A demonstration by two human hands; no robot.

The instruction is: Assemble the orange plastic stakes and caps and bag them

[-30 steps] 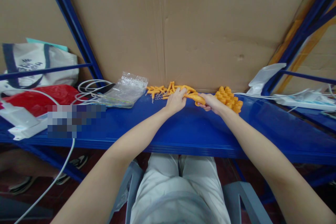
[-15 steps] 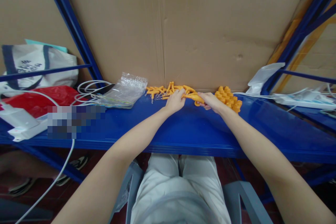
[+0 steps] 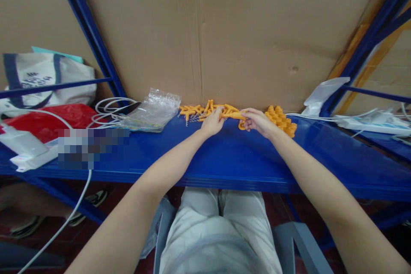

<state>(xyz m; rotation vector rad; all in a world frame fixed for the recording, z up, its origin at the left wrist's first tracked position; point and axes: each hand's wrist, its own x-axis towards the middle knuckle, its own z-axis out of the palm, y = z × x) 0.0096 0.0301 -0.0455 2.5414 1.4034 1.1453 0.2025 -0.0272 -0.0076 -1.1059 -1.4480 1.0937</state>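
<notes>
Between my two hands an orange plastic corkscrew part [image 3: 233, 115] stretches sideways, its left end in the closed fingers of my left hand [image 3: 212, 122]. My right hand [image 3: 257, 121] pinches the other end, and its lower fingers are curled. A small round orange piece [image 3: 242, 125] shows just under the right fingertips; whether it is part of the held piece I cannot tell. Behind and left of my left hand lies a pile of orange corkscrews [image 3: 192, 110] with bare metal spirals. Close to the right of my right hand stand several orange ribbed cylinders [image 3: 281, 120], bunched together.
A clear plastic bag [image 3: 154, 111] lies left of the pile on the blue shelf [image 3: 224, 158]. Farther left are white cables, a power strip [image 3: 35, 158], a red bag [image 3: 64, 117] and a cloth bag [image 3: 70, 77]. Cardboard [image 3: 199, 38] stands behind; another power strip [image 3: 379, 122] lies right.
My left hand has shifted slightly left, and the right hand's fingers have loosened and turned from a wrapped grip to a pinch. The orange piece is still between both hands.
</notes>
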